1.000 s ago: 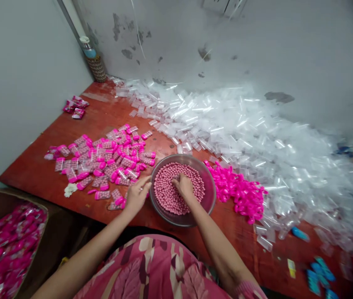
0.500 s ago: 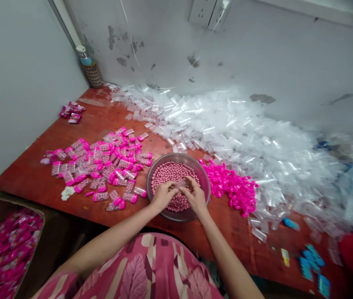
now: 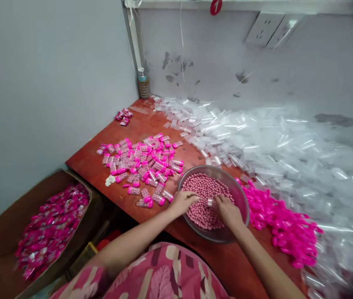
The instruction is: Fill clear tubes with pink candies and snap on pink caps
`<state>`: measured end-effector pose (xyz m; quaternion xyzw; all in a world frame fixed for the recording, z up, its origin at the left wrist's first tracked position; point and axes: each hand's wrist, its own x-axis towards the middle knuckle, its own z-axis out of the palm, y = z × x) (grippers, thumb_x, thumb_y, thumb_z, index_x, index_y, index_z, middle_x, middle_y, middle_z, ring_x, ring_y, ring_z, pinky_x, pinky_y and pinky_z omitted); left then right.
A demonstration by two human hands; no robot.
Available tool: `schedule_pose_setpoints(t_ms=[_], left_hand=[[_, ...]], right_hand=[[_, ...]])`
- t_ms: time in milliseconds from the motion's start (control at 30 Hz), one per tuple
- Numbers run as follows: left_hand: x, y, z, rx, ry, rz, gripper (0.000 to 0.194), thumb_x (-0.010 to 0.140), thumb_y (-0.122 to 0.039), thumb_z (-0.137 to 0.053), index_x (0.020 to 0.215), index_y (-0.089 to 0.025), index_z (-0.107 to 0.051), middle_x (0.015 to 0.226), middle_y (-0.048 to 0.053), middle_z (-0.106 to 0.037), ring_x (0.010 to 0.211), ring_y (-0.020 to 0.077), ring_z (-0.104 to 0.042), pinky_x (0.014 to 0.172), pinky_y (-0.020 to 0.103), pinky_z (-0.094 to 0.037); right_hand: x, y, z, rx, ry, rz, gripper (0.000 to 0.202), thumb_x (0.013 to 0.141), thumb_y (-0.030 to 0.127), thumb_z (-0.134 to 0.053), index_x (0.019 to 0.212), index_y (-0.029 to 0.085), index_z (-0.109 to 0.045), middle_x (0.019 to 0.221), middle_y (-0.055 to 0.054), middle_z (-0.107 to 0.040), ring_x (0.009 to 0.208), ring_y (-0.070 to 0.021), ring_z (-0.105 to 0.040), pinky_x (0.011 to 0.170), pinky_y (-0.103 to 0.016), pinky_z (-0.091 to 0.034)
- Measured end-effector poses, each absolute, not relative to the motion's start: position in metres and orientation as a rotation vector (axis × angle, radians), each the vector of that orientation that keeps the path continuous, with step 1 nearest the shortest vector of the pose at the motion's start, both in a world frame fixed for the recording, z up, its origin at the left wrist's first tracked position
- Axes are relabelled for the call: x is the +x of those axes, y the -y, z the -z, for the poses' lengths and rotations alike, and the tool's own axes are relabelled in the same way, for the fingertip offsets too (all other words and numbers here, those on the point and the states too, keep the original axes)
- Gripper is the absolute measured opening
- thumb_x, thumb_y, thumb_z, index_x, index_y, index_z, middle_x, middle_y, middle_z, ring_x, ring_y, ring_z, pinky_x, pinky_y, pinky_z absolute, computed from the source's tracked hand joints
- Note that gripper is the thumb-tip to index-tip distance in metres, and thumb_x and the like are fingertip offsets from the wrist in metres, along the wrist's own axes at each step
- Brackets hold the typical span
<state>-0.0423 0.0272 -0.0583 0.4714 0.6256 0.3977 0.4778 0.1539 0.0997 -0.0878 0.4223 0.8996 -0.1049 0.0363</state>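
Note:
A metal bowl [image 3: 245, 206] full of small pink balls [image 3: 205, 187] stands at the table's front edge. My right hand [image 3: 228, 211] is over the right part of the balls, fingers closed around a small clear plastic bottle [image 3: 211, 202] whose end pokes out to the left. At the bowl's left side my left hand [image 3: 183, 202] reaches over the rim, fingers stretched toward the balls, and I see nothing in it. Bright pink caps [image 3: 278, 220] lie heaped right of the bowl. Left of it are many ball-filled bottles with pink caps [image 3: 145, 160].
Along the wall runs a large heap of clear empty bottles [image 3: 276, 145]. A cardboard box [image 3: 93, 199] of pink packets [image 3: 53, 228] sits below the table's left edge. A few packets [image 3: 124, 116], a white lump [image 3: 110, 180] and a flask in a woven holder [image 3: 144, 88] are on the red table [image 3: 101, 153].
My view has swung left, so things appear further right. My hands, earlier together over the bowl's middle around a clear bottle, are now apart; the right one has the bottle low in the balls.

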Motion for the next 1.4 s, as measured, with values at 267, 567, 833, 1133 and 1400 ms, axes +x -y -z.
schedule_pose_setpoints(t_ms=[267, 567, 833, 1133, 1400], left_hand=[[-0.087, 0.006, 0.066, 0.834, -1.611, -1.169, 0.035, 0.076, -0.037, -0.048, 0.097, -0.012, -0.061, 0.084, 0.007, -0.066, 0.074, 0.0176, -0.062, 0.068, 0.030, -0.050], [-0.066, -0.015, 0.055, 1.337, -1.662, -1.095, 0.037, 0.075, -0.025, -0.051, 0.111, -0.017, -0.054, 0.113, 0.009, -0.057, 0.105, 0.0210, -0.050, 0.092, 0.036, -0.036], [-0.021, -0.048, 0.064, 0.975, -1.257, -1.084, 0.023, 0.069, -0.022, -0.056, 0.090, -0.014, -0.060, 0.082, 0.004, -0.064, 0.077, 0.0155, -0.058, 0.074, 0.028, -0.045], [-0.014, -0.051, 0.060, 0.821, -1.093, -0.983, 0.038, 0.066, -0.034, -0.061, 0.098, -0.013, -0.058, 0.080, 0.004, -0.062, 0.069, 0.0140, -0.059, 0.067, 0.029, -0.049], [-0.017, -0.047, 0.073, 0.843, -1.148, -0.859, 0.045, 0.059, -0.037, -0.067, 0.097, -0.012, -0.061, 0.095, 0.007, -0.064, 0.084, 0.0213, -0.059, 0.079, 0.037, -0.048]], right_hand=[[0.091, -0.104, 0.130, 1.384, -2.641, 0.735, 0.021, 0.072, 0.004, -0.041, 0.083, 0.012, -0.057, 0.090, -0.012, -0.057, 0.087, -0.0187, -0.050, 0.074, -0.025, -0.037], [0.105, -0.089, 0.105, 1.346, -2.608, 1.591, 0.029, 0.074, 0.025, -0.049, 0.102, 0.017, -0.052, 0.091, -0.001, -0.059, 0.083, -0.0143, -0.054, 0.071, -0.024, -0.042], [0.131, -0.071, 0.072, 1.638, -2.029, 2.514, 0.029, 0.068, 0.036, -0.060, 0.090, 0.018, -0.055, 0.079, 0.000, -0.059, 0.065, -0.0134, -0.057, 0.063, -0.030, -0.048], [0.159, -0.079, 0.041, 1.542, -3.055, 1.597, 0.035, 0.079, 0.026, -0.051, 0.113, 0.024, -0.048, 0.107, -0.006, -0.054, 0.090, -0.0143, -0.054, 0.081, -0.030, -0.044], [0.161, -0.066, 0.055, 1.437, -3.251, 0.975, 0.027, 0.084, 0.029, -0.043, 0.106, 0.018, -0.053, 0.097, -0.007, -0.058, 0.091, -0.0128, -0.053, 0.078, -0.023, -0.044]])
